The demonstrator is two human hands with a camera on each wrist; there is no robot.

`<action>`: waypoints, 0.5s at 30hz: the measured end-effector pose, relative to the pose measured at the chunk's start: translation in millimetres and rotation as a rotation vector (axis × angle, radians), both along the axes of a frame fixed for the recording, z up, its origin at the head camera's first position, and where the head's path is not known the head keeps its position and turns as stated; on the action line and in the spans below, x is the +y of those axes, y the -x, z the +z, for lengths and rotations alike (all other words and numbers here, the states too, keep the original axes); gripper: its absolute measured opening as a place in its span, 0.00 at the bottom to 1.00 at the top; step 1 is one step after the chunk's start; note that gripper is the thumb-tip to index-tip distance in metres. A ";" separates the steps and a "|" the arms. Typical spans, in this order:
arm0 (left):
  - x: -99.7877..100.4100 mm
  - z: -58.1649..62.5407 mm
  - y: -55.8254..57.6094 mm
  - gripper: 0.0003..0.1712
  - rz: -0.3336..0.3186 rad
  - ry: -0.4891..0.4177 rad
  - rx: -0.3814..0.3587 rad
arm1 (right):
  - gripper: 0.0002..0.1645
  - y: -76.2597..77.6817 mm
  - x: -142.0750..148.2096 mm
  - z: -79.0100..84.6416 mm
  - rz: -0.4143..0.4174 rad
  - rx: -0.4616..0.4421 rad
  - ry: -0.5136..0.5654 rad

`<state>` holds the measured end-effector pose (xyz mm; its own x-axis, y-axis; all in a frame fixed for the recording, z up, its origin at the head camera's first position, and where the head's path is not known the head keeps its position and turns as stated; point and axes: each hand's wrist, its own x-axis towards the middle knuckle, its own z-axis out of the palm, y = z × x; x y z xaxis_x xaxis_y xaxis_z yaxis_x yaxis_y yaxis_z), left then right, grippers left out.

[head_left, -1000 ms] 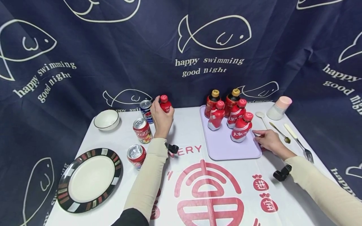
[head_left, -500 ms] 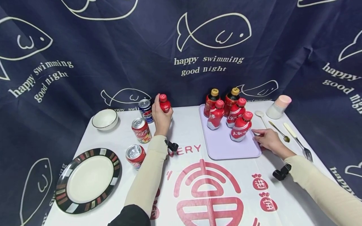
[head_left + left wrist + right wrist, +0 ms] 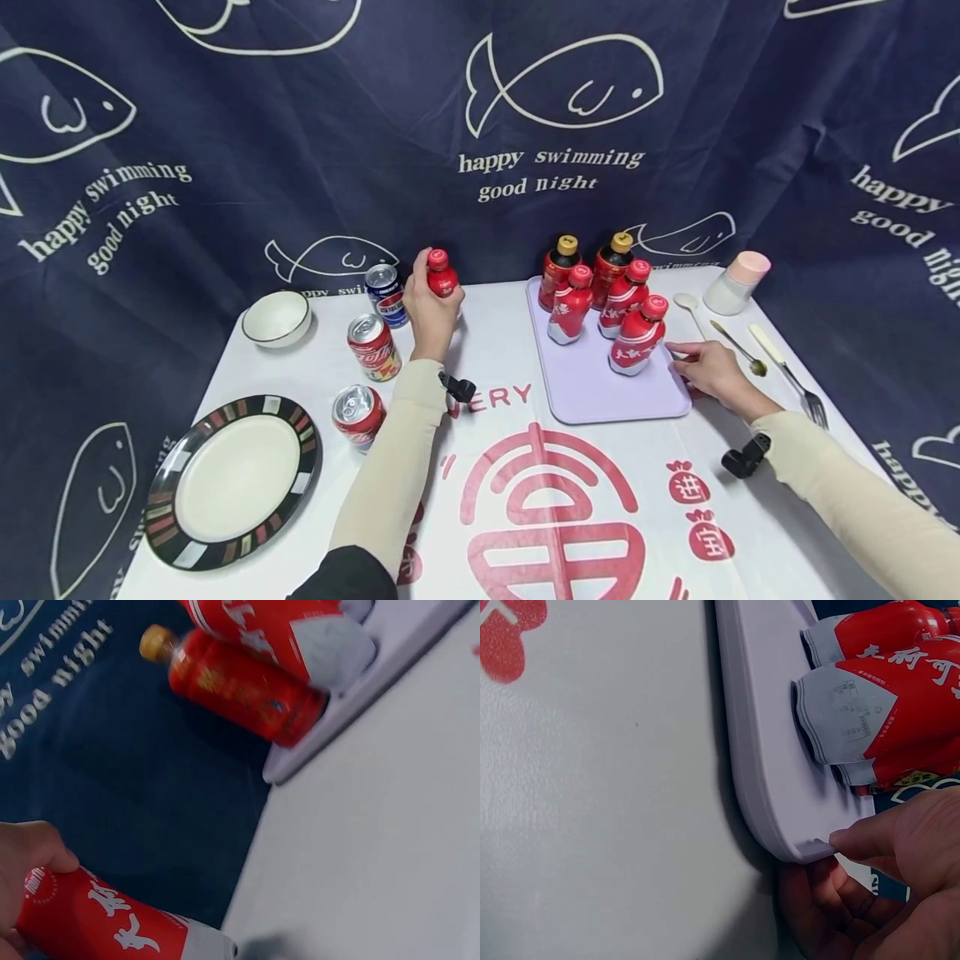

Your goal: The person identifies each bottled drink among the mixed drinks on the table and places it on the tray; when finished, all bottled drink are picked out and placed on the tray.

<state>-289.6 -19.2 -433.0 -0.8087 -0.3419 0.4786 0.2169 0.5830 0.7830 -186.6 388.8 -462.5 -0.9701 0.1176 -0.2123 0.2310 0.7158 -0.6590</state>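
Note:
My left hand [image 3: 431, 323] grips a red plastic bottle [image 3: 443, 280] with a red cap at the back of the table, right of the cans. In the left wrist view the bottle [image 3: 112, 919] shows white lettering and a pale base; whether it touches the table I cannot tell. My right hand [image 3: 716, 373] pinches the right rim of a lilac tray [image 3: 592, 404], thumb on top and fingers below, as the right wrist view shows. On the tray stand red bottles [image 3: 636, 337] and, behind them, two dark bottles with yellow caps [image 3: 558, 271].
Left of my left hand stand a blue can [image 3: 386, 296] and two red cans [image 3: 373, 348]. A white bowl [image 3: 276, 320] and a dark-rimmed plate [image 3: 240, 479] are farther left. Beyond the tray lie a spoon [image 3: 686, 302], a fork [image 3: 795, 382] and a pink-lidded jar [image 3: 737, 283].
My left hand, with the bottle in it, has shifted slightly right, away from the blue can. My right hand keeps its hold on the tray rim.

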 end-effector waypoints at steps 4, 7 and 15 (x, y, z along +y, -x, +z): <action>11.3 11.4 -9.1 0.43 -0.066 0.003 -0.003 | 0.26 0.5 0.4 -0.5 -0.031 0.002 -0.006; 23.4 16.8 -18.6 0.42 -0.135 0.017 -0.001 | 0.26 0.9 0.5 -1.4 -0.038 0.006 -0.014; 52.6 19.7 -44.7 0.40 -0.335 0.075 0.016 | 0.27 1.8 1.6 -2.9 0.006 0.019 -0.014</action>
<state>-245.0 33.5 -413.3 -0.8624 -0.0216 0.5057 0.4180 0.5330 0.7356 -188.4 390.4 -465.4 -0.9747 0.1144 -0.1922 0.2140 0.7266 -0.6529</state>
